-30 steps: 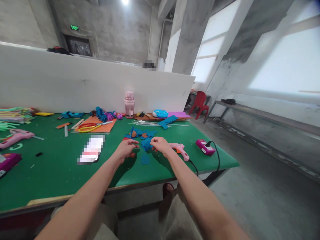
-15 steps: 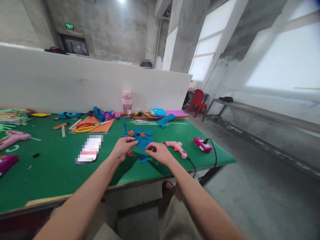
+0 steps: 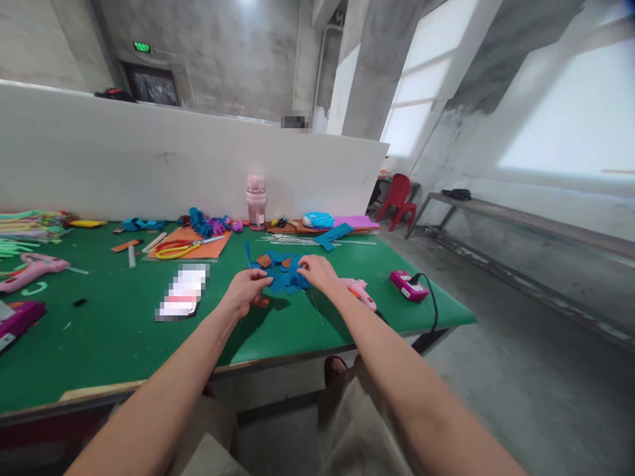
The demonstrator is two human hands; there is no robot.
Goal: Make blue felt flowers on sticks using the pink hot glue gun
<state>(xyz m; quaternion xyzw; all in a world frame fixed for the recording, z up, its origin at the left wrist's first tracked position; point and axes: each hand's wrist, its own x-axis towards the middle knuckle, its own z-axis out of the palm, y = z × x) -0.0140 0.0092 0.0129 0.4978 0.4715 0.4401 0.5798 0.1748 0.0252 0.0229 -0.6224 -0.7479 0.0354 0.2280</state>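
Observation:
My left hand is pinched closed on a thin blue strip that sticks up above its fingers. Between my hands lies a loose heap of blue cut pieces, with a few brown-orange pieces among them. At the heap's right edge, my right hand has its thumb and fingertips together on a blue piece; its outline merges with the heap. My right forearm partly covers a pink glue gun. Under my left hand an orange scrap shows.
Left of my hands lie a phone, scissors on an orange sheet, and another pink glue gun. A pink bottle stands by the white partition. Thin wires lie behind the heap; a magenta box with a cord sits right.
My right hand has moved up and slightly right to the heap's edge. The blue piece that lay nearer the table's front edge no longer shows there. My left hand has barely moved.

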